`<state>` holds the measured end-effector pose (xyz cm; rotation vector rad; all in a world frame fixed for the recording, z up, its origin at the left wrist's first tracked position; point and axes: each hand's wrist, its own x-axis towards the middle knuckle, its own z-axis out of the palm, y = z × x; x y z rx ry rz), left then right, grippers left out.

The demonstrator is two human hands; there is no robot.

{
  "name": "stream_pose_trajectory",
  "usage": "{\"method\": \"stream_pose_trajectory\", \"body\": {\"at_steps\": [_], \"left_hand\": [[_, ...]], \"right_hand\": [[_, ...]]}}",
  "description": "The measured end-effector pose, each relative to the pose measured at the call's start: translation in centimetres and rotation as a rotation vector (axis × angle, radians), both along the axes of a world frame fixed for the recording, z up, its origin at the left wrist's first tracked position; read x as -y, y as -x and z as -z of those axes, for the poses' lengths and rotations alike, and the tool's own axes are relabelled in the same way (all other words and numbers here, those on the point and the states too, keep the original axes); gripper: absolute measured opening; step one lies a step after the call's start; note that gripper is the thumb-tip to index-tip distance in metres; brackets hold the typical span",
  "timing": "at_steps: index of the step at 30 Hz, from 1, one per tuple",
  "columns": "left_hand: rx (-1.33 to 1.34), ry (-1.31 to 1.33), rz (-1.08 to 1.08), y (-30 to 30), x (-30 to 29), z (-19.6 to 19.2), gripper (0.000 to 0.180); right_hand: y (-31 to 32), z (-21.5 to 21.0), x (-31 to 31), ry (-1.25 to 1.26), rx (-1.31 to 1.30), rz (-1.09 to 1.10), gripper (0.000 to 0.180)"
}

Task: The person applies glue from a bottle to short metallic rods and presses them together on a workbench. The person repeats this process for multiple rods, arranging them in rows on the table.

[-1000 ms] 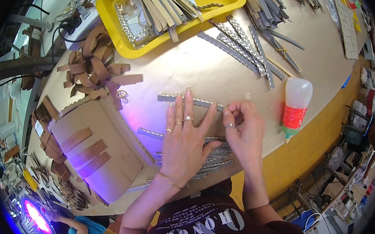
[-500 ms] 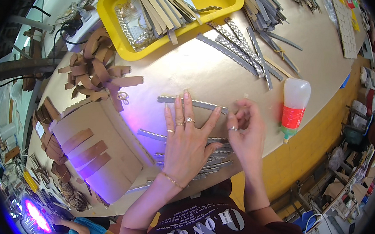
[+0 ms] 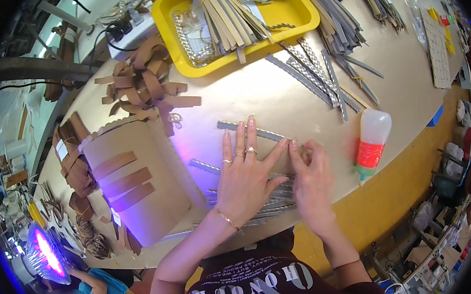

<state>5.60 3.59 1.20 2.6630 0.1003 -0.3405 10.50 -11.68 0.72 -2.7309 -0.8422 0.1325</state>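
A narrow grey strip point(image 3: 270, 135) with a braided silvery edge lies slanting on the table. My left hand point(image 3: 248, 171) is laid flat across it, fingers spread, the fingertips pressing along the strip. At the strip's right end my right hand point(image 3: 311, 177) has its fingers drawn together, one fingertip touching the end; the fingers partly hide what they grip. Beneath and beside my left hand lie several more grey braided-edge strips point(image 3: 204, 166). To the right of my right hand stands or lies a glue bottle point(image 3: 371, 150), clear with a red band and green tip; I cannot tell its tilt.
A yellow tray point(image 3: 196, 71) holds bundled strips and braid. Loose grey strips point(image 3: 299, 75) lie right of it. Brown strips point(image 3: 147, 76) are heaped at the left, above a brown panel point(image 3: 177, 179). A lit lamp point(image 3: 47, 255) and another person's blue sleeve point(image 3: 111, 292) show lower left.
The whole view has shifted, so things sit farther right and slightly lower. My right hand's fingertips have come up to the strip's end; my left hand stays flat on the strip.
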Motion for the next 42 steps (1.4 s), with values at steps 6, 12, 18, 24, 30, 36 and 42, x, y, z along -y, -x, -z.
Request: {"method": "stream_pose_trajectory", "body": {"at_steps": [6,12,18,24,30,36,42], "left_hand": [[0.016,-0.107,-0.146,0.8,-3.6,0.5,0.067],[0.094,-0.309,-0.255,1.0,-4.0,1.6,0.07],[0.091,-0.337,-0.335,0.7,-4.5,2.7,0.076],[0.218,-0.199,-0.41,1.3,-3.9,2.0,0.066],[0.249,-0.013,0.028,0.9,-2.7,2.2,0.057],[0.178,0.07,-0.032,0.8,-0.8,2.1,0.06],[0.089,0.037,-0.18,1.4,3.1,1.7,0.073]], "right_hand": [[-0.5,-1.2,-0.1,0.08,0.017,-0.023,0.04],[-0.3,-1.1,-0.2,0.069,0.048,-0.021,0.04],[-0.4,-0.7,0.3,0.041,0.01,-0.007,0.043],[-1.2,-0.9,3.1,-0.361,-0.059,0.201,0.049],[-2.7,-3.2,6.5,-0.147,0.242,0.756,0.07],[-5.7,-3.7,8.6,-0.051,-0.159,0.705,0.063],[-5.2,-4.0,7.7,-0.996,-0.516,0.648,0.057]]}}
